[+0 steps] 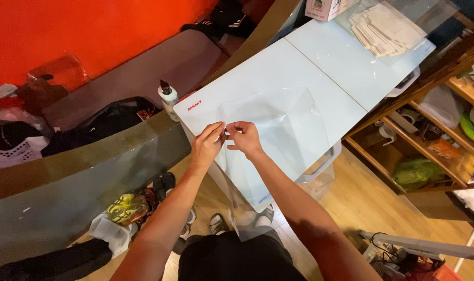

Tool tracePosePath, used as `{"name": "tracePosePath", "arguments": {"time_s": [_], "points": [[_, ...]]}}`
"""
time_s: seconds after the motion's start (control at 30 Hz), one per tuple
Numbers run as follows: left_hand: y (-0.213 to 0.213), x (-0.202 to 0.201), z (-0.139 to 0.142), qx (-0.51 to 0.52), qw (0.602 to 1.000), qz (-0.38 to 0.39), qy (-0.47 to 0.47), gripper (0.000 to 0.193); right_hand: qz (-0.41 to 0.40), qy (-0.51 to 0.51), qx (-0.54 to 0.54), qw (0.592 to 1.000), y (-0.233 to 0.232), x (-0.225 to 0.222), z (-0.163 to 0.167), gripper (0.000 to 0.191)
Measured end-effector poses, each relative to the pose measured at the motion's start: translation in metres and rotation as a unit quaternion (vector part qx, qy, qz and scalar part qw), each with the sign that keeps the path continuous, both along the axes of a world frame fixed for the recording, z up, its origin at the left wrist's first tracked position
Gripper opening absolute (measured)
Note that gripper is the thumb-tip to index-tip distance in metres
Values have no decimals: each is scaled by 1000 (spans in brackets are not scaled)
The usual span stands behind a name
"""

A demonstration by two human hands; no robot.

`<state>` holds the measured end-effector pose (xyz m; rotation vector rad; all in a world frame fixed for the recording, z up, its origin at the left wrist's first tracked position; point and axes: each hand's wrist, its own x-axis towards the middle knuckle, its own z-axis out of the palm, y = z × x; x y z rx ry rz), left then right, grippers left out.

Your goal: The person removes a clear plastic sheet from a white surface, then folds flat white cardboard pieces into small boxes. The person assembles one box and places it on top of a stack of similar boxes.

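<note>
A clear, glossy plastic bag (278, 125) lies flat on a pale blue tabletop (310, 67), its near edge pinched by left hand (207, 144) and right hand (244, 138).

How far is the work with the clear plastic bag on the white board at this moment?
Done: one clear plastic bag lies flat on the white board. In hand: the left hand and right hand both pinch the bag's near edge; whether they open or seal it, I cannot tell. Left: the stack of pale paper pieces at the far end lies untouched.
</note>
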<state>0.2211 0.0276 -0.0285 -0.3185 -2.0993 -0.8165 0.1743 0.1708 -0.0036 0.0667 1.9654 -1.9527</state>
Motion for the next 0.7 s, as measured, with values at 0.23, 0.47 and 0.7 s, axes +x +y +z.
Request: {"name": "tracePosePath", "arguments": {"time_s": [0.23, 0.47, 0.7], "points": [[-22, -2, 3, -92, 994, -50, -4, 32, 25, -45, -15, 999, -3, -5, -10, 25], [-42, -13, 2, -216, 974, -68, 29, 31, 25, -92, -36, 995, -5, -12, -12, 22], [-45, -16, 8, -270, 958, -94, 6, 39, 12, -78, -44, 996, -4, -8, -6, 18]]}}
